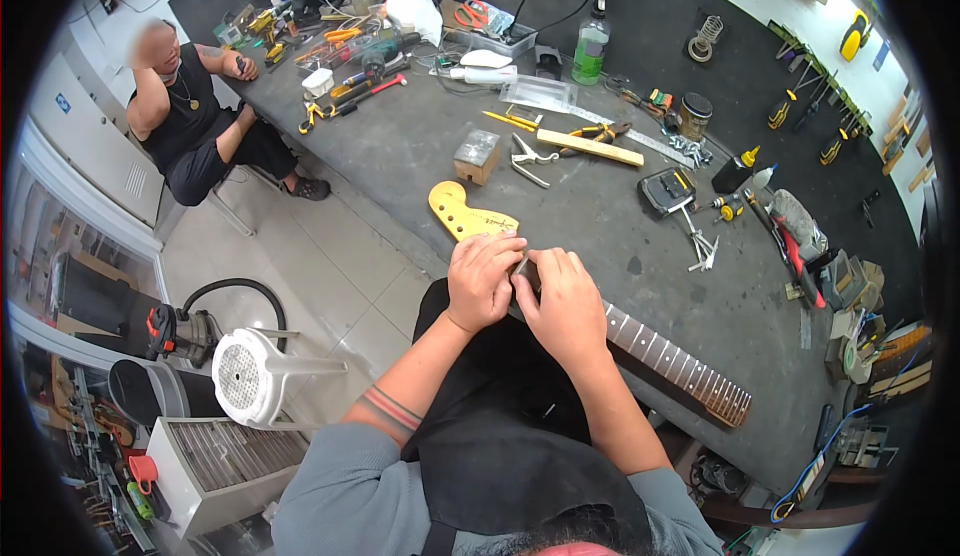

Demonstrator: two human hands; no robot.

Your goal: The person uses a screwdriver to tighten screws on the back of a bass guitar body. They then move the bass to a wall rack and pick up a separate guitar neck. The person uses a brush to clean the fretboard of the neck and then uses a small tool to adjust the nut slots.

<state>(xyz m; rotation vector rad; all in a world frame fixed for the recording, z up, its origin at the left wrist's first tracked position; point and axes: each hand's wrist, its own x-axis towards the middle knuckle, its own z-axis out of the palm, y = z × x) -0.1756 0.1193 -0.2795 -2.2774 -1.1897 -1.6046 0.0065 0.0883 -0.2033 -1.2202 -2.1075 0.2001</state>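
Note:
A guitar neck (668, 356) with a dark, fretted fingerboard and a yellow headstock (452, 212) lies slantwise along the bench's near edge. My left hand (484, 278) bends its fingers over the neck just below the headstock. Close beside it, my right hand (562, 301) is closed round the neck, thumb on the near side and fingers across the top. Between the two hands a dark strip shows; whether a small item is pinched there I cannot tell. Beyond the headstock stand a wooden block (477, 156) with a grey top and a silver clamp-like tool (533, 161).
Behind lie a wooden bar (590, 147), a steel ruler (640, 140) and a green-labelled spray bottle (591, 46). A black device (667, 191) and small bottles sit to the right. Tools crowd the far left bench. A seated person (185, 106), a white stool (245, 376) and a vacuum cleaner (185, 334) are left.

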